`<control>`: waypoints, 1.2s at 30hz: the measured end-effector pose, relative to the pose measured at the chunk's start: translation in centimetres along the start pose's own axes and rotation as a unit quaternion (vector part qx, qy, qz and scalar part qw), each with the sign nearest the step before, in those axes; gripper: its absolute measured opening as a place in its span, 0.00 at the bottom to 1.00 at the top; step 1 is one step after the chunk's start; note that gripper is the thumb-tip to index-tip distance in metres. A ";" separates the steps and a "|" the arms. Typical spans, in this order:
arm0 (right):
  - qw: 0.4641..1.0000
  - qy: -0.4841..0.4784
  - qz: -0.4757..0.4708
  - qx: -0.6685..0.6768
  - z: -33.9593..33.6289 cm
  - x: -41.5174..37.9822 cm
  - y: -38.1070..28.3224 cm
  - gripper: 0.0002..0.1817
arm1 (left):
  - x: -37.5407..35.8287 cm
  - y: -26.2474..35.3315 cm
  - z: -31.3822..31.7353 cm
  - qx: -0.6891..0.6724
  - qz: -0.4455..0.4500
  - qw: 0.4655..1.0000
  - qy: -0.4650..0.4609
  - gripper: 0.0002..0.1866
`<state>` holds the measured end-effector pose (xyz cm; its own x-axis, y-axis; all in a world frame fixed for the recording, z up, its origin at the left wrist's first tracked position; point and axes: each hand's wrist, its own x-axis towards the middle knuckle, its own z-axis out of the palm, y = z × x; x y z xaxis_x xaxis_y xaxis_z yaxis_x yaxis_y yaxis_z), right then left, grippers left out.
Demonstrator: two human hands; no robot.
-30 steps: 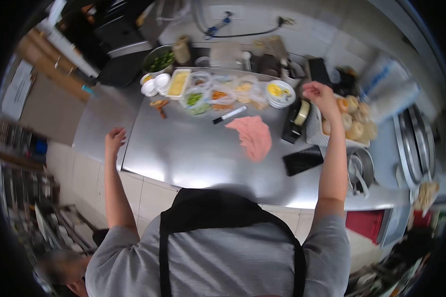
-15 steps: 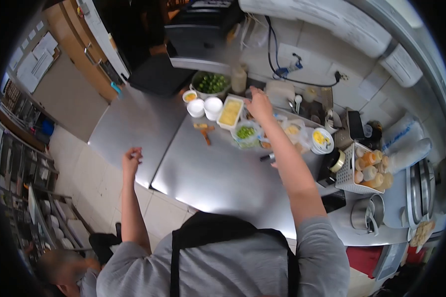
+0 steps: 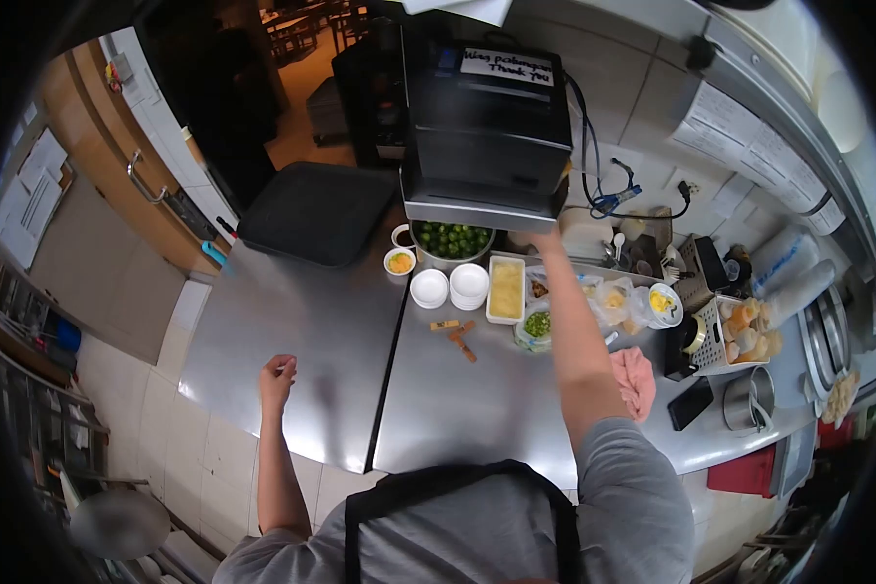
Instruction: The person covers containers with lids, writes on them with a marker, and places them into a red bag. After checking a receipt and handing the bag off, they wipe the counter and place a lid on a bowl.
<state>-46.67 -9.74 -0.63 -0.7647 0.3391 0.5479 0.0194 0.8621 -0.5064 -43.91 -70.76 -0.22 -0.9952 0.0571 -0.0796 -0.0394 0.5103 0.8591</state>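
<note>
My right hand (image 3: 543, 237) reaches to the back of the steel counter, just under the front edge of a black machine (image 3: 487, 146). Its fingers are hidden there, so what they touch does not show. Nearest to it are a pot of small green citrus fruits (image 3: 450, 240) and a white tub of pale yellow food (image 3: 506, 290). My left hand (image 3: 277, 382) hovers over the front left of the counter, fingers curled in, with nothing visible in them. Below my right forearm lies a pink cloth (image 3: 633, 382).
White bowls (image 3: 469, 284) stand stacked beside a small bowl of orange-yellow food (image 3: 399, 261). Brown wooden pieces (image 3: 462, 341) lie in front. To the right are a bag of chopped greens (image 3: 536, 329), a phone (image 3: 691, 404), a basket of jars (image 3: 745, 336) and a metal pot (image 3: 748, 399).
My view has shifted, bringing the black machine lower in sight. My right hand has gone from above the counter's back items to partly behind that machine. My left hand's fingers have curled more closely.
</note>
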 end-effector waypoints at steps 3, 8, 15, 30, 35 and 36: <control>0.984 0.097 -0.080 0.122 -1.5 -0.5 -2.4 0.21 | 5.9 3.0 5.0 0.033 0.129 0.991 -0.025 0.13; 0.961 0.231 0.087 0.122 -6.6 -10.4 -13.5 0.16 | 10.0 17.8 19.5 -0.030 0.370 0.903 -0.218 0.18; 0.991 -0.054 0.093 -0.075 -5.6 -32.6 -15.4 0.25 | 15.3 27.4 31.9 0.031 0.311 0.919 -0.242 0.19; 0.983 -0.077 0.114 -0.124 -5.5 -31.3 -16.4 0.21 | 18.0 28.7 38.1 -0.092 0.253 0.953 -0.138 0.18; 0.984 -0.069 0.108 -0.125 -5.5 -31.4 -16.4 0.21 | 17.4 28.0 37.4 -0.205 0.257 0.938 -0.109 0.18; 0.984 -0.066 0.109 -0.125 -5.4 -31.4 -16.4 0.21 | 17.4 28.1 37.0 -0.241 0.260 0.929 -0.106 0.18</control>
<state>-19.46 -32.46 -5.92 -0.8021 0.4879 0.3443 0.3366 0.8456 -0.4142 -59.03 -23.68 3.81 -0.8533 0.3817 0.3551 0.3550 -0.0735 0.9320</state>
